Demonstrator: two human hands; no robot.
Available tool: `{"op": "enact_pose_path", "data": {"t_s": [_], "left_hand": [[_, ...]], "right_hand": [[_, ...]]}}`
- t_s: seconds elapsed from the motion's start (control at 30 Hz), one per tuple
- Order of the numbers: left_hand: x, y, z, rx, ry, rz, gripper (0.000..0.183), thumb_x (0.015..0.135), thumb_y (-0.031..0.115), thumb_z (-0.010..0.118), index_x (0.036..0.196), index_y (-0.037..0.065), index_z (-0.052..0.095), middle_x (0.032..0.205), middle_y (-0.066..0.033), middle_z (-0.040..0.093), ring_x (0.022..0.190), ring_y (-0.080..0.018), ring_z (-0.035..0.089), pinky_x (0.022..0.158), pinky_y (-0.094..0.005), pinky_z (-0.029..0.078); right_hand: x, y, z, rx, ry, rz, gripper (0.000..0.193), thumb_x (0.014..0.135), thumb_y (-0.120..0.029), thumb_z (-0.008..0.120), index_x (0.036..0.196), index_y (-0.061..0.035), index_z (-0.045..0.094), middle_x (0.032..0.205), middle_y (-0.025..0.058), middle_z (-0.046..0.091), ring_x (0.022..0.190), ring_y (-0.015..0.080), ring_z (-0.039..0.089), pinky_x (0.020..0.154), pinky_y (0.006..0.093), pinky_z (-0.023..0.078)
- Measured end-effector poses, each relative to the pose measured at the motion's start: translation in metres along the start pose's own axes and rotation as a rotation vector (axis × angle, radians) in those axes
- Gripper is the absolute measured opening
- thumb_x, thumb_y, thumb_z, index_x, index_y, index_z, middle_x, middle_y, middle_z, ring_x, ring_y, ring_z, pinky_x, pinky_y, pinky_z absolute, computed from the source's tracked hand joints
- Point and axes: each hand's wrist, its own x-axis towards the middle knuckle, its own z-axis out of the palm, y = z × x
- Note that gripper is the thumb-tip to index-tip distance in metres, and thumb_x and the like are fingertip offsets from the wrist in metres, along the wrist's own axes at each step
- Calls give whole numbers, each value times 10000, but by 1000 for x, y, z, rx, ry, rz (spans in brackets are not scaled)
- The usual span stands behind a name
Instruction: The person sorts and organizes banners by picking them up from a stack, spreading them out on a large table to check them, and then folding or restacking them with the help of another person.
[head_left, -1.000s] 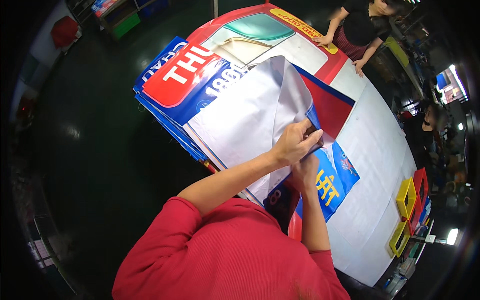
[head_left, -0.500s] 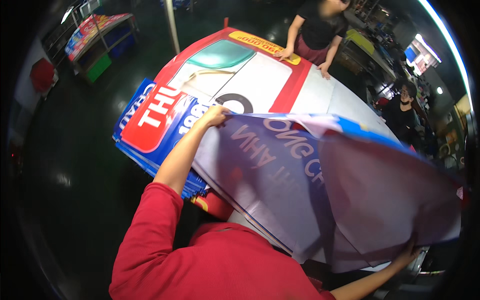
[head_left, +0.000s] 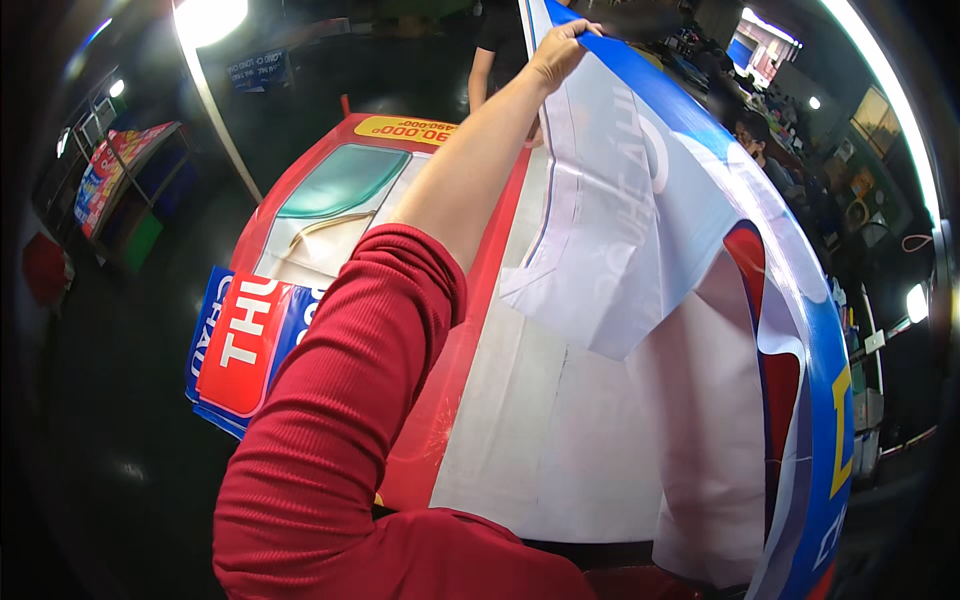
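My left hand [head_left: 560, 55] is raised high at the far side, its fingers closed on the top edge of a large printed banner [head_left: 690, 190]. The banner hangs from there in folds, with its pale back toward me and its blue printed face curving down along the right. Under it, a red and white printed sheet [head_left: 510, 430] lies spread over the table, with a green window shape at its far left. My right hand is out of sight, so what it touches cannot be seen.
A stack of blue and red printed sheets [head_left: 240, 345] lies at the table's left edge. Across the table stands a person [head_left: 483, 75], partly hidden by my arm. A pale pole [head_left: 222, 125] rises at the back left, and a rack with colourful sheets [head_left: 115, 170] stands farther left.
My left hand has risen and swung away to the right, lifting the banner's edge and uncovering more of the sheet below. My right hand has left the view. The scene has shifted with my head.
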Motion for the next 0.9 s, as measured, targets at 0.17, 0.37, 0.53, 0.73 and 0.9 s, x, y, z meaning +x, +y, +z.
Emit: {"op": "enact_pose_path", "data": {"t_s": [0.17, 0.37, 0.53, 0.73, 0.9], "left_hand": [[-8, 0, -18, 20, -11, -52, 142, 805, 136, 561, 865, 30, 633, 950, -39, 625, 855, -118, 559, 785, -230, 437], [-30, -4, -49, 159, -12, -127, 192, 750, 209, 552, 820, 34, 588, 1091, -69, 572, 894, -141, 549, 830, -267, 418], [-70, 10, -73, 568, 239, -312, 250, 828, 145, 526, 1046, 25, 549, 1071, -111, 566, 966, -179, 538, 849, -282, 412], [-215, 59, -47, 594, 380, -746, 555, 765, 249, 562, 1233, 26, 365, 1092, -167, 536, 974, -234, 543, 789, -321, 440], [-353, 110, -10, 225, 316, -1159, 694, 846, 522, 422, 1341, 81, 216, 1375, -185, 255, 1185, -410, 356, 809, -597, 390]], "right_hand": [[-32, -16, 14, 26, -145, -5, 181, 795, -145, 540, 859, 21, 574, 825, 157, 593, 736, 265, 565, 649, 341, 442], [-58, -44, 32, 99, -311, -113, 161, 781, -134, 531, 858, 3, 570, 812, 154, 588, 732, 281, 565, 638, 345, 444], [-65, -76, 39, 230, -456, -308, 148, 769, -124, 524, 856, -12, 568, 800, 151, 584, 729, 294, 566, 628, 348, 446], [-61, -133, 72, 389, -536, -723, 138, 755, -113, 515, 854, -30, 565, 787, 148, 579, 726, 310, 567, 617, 351, 447], [-73, -185, 140, 334, -412, -1022, 63, 739, -78, 474, 692, -40, 455, 636, 149, 471, 609, 336, 502, 539, 403, 388]]}}
